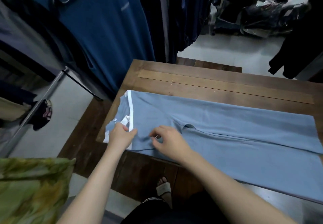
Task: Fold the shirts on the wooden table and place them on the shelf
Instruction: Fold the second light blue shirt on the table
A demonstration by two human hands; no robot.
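Note:
A light blue shirt [227, 127] with a white collar band lies spread across the wooden table [192, 82], collar end at the table's left edge, its near side hanging over the front edge. My left hand [121, 134] rests on the collar area and pinches the white band between thumb and fingers. Just to its right, my right hand [167, 141] has curled fingers pinching the blue fabric below the collar. A crease runs from there along the shirt's length to the right.
Dark blue garments [104, 31] hang on a rack behind and left of the table. More dark clothes and plastic-wrapped bundles [265, 17] sit at the back right. A green patterned cloth [31, 188] is at the lower left. My sandalled foot [163, 187] shows under the table's edge.

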